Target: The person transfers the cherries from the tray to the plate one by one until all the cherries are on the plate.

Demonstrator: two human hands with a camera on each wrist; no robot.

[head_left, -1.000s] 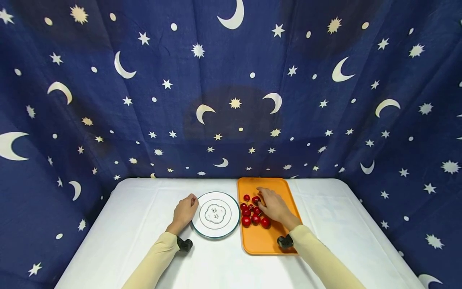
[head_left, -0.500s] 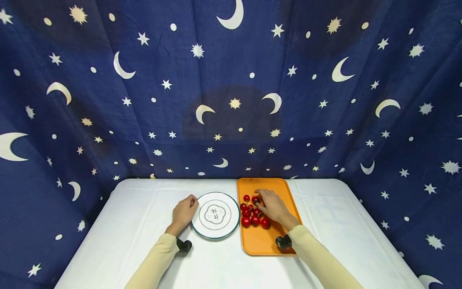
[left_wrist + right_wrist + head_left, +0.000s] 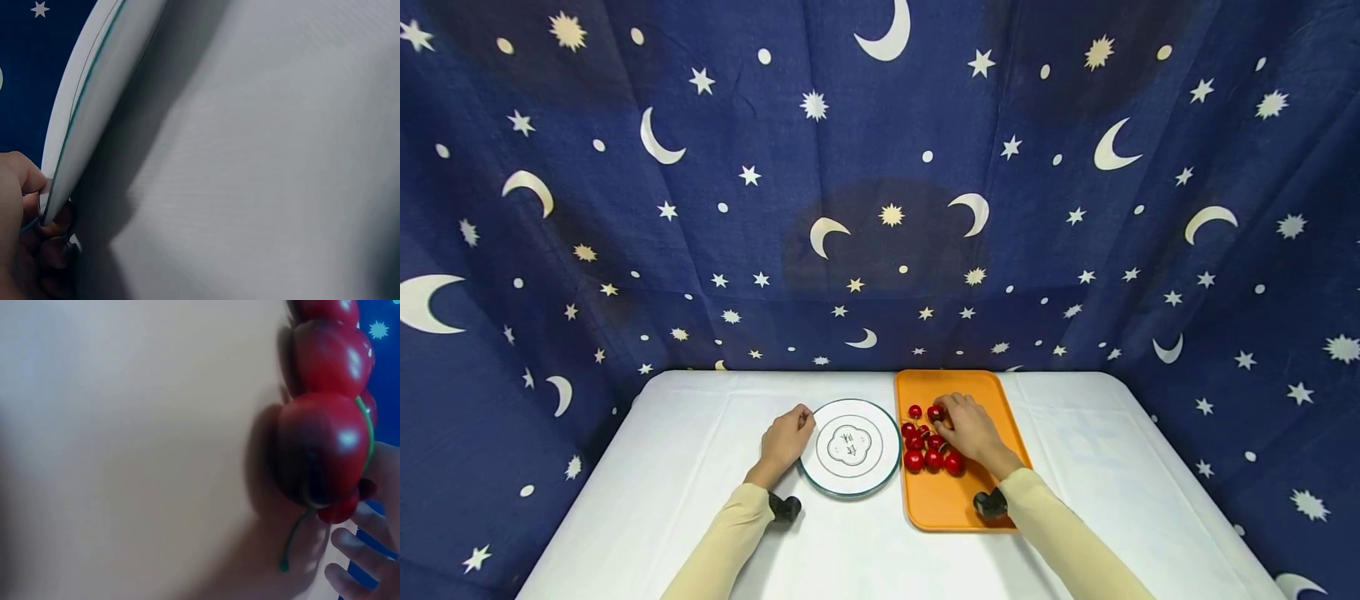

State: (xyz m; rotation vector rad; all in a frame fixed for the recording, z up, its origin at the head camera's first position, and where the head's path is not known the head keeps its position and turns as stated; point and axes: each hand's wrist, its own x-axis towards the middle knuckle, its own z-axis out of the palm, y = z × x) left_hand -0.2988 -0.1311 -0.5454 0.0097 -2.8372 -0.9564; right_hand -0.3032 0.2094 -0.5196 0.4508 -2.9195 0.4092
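Observation:
My left hand pinches the left rim of a white plate. In the left wrist view, the thumb lies over the rim of the tilted-looking plate, with fingers curled beneath it. My right hand reaches over an orange tray, thumb and index finger around a red cherry at the back of a cluster. Several more cherries lie along the tray's left side. Close up in the right wrist view, a large cherry with a green stem partly hides the one at my fingertips.
The plate and tray sit side by side on a white-covered table. Behind and at both sides hangs a dark blue curtain with moons and stars. Black wrist cameras hang beneath both wrists.
My right index finger has curled in toward the thumb around the back cherry, which has shifted slightly. The left hand keeps its hold on the plate rim.

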